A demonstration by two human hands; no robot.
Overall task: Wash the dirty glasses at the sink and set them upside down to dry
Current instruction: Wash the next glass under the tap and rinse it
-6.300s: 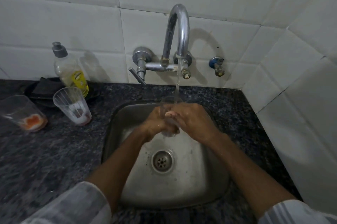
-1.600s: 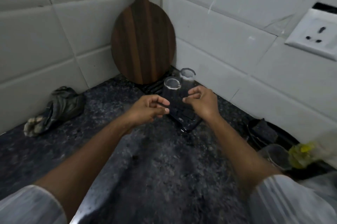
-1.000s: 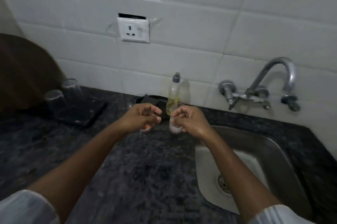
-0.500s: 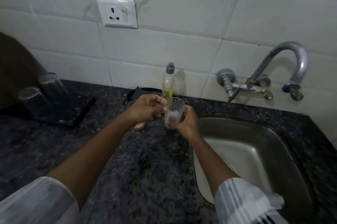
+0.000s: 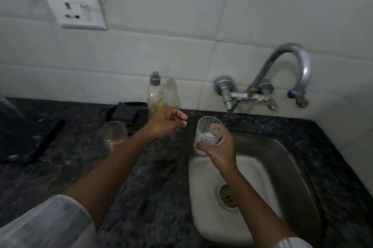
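My right hand [image 5: 219, 145] grips a ribbed clear glass [image 5: 206, 130] with white residue in its bottom, held upright at the left rim of the steel sink [image 5: 282, 167]. My left hand [image 5: 167, 123] hovers just left of it above the counter, fingers loosely curled and holding nothing. A second dirty glass [image 5: 113, 133] with reddish residue stands upright on the dark granite counter, partly behind my left forearm. The curved tap [image 5: 290, 66] on the wall shows no water stream.
A dish-soap bottle [image 5: 155, 94] stands against the wall tiles, beside a black dish holding a dark sponge [image 5: 125, 113]. A dark mat [image 5: 30, 136] lies at far left. A wall socket [image 5: 75, 8] sits above. The drain [image 5: 227, 195] is in the sink's middle.
My right hand has carried the white-stained glass rightward from the counter to the sink's edge. My left hand has let go of it and drawn slightly away.
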